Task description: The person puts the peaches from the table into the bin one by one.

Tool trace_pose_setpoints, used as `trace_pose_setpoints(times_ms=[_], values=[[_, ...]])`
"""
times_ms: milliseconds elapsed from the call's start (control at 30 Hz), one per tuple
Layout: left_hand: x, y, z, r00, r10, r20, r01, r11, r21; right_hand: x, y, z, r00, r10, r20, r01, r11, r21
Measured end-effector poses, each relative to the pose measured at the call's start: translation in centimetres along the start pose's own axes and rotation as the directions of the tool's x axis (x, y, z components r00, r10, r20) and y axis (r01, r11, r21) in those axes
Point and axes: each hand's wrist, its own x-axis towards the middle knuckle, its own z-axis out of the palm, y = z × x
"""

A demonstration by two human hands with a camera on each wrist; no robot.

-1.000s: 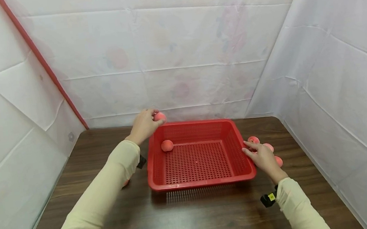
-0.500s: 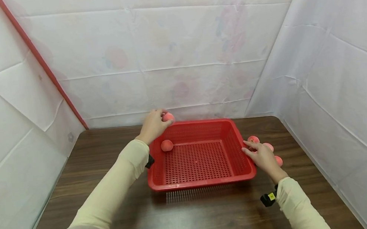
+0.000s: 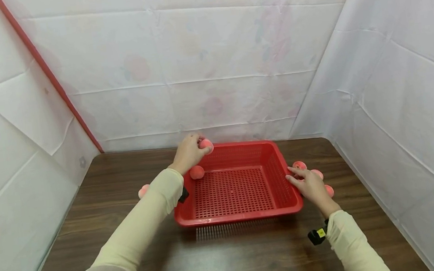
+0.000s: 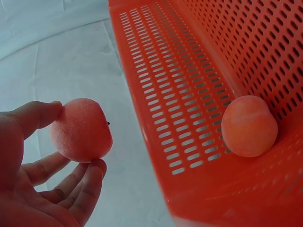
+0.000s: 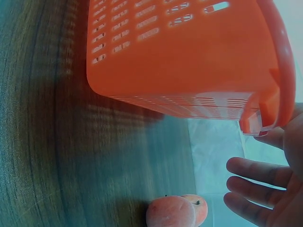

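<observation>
My left hand holds a pink peach between thumb and fingertips, by the far-left corner of a red plastic basket. In the left wrist view this peach shows a small dark stem, and the basket wall is apart from it. Another peach lies inside the basket at its left end. On the basket's right rim, my right hand grips with thumb and forefinger; its other fingers stretch out loosely in the right wrist view.
Several peaches lie on the brown wooden table: a few, one being this peach, beside the right hand, and another peach left of the basket, partly behind the left sleeve. White cloth hangs behind and at both sides.
My left hand has carried its peach rightward and slightly down along the basket's back-left corner. A peach on the left table has come into fuller view past the sleeve. The right hand stays put.
</observation>
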Motion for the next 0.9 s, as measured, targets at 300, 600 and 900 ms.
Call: trace_pose_setpoints(times_ms=[300, 600, 900], values=[[0.1, -0.3, 1.4, 0.999, -0.027, 0.030, 0.027, 1.000, 0.012, -0.2, 0.2, 0.0, 1.000, -0.010, -0.012, 0.010, 1.000, -0.002], [0.2, -0.1, 2.4, 0.992, -0.064, 0.109, 0.065, 0.998, -0.003, 0.0, 0.1, -0.1, 1.000, -0.003, -0.012, 0.003, 1.000, 0.007], [0.3, -0.8, 4.3, 0.990, -0.072, 0.125, 0.066, 0.997, 0.050, -0.1, 0.3, -0.2, 1.000, -0.005, -0.008, 0.005, 1.000, -0.012]])
